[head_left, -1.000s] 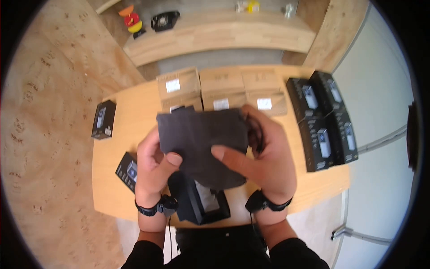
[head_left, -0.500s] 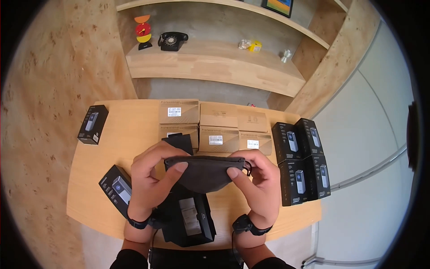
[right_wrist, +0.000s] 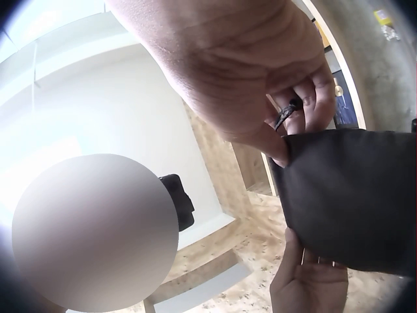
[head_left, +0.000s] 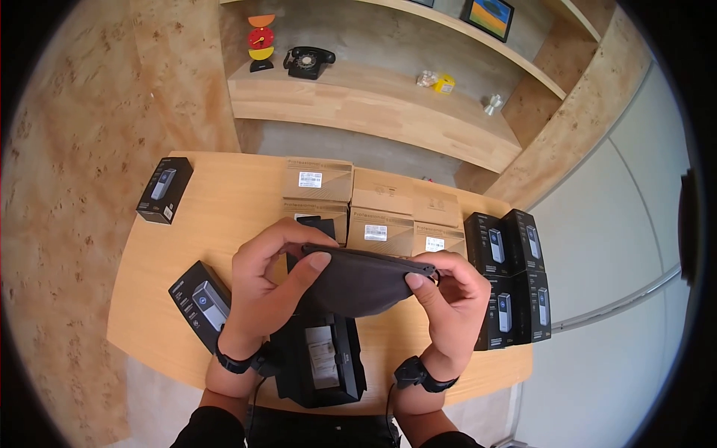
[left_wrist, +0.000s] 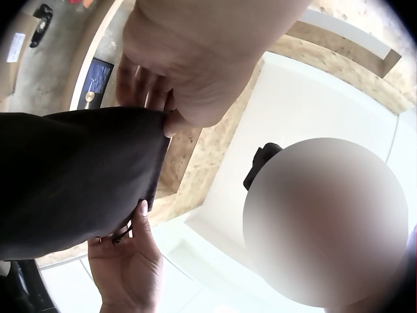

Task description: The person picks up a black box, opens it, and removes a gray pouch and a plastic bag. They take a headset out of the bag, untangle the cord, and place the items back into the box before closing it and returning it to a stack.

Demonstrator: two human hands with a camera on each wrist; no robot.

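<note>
A dark grey drawstring pouch (head_left: pixel 366 284) is held up above the table in both hands. My left hand (head_left: pixel 265 287) pinches its upper left corner between thumb and fingers. At the upper right corner, my right hand (head_left: pixel 452 306) grips the fabric beside the black cord (right_wrist: pixel 287 116). The pouch's top edge runs between the two hands, and what it contains is hidden. Below it stands an open black box (head_left: pixel 349 366) with a pale printed piece (head_left: pixel 323 357) inside. The pouch hides part of this box.
A black printed box (head_left: pixel 200 306) lies left of the hands, and another (head_left: pixel 164 190) stands at the far left. Stacked cardboard boxes (head_left: pixel 382 190) line the back of the table. Several black boxes (head_left: pixel 515 246) are grouped at the right. Behind is a wooden shelf (head_left: pixel 373 112).
The pouch has tipped from showing its broad face to showing its top edge, and it sits lower. Both hands have shifted to its upper corners. The head view has tilted up.
</note>
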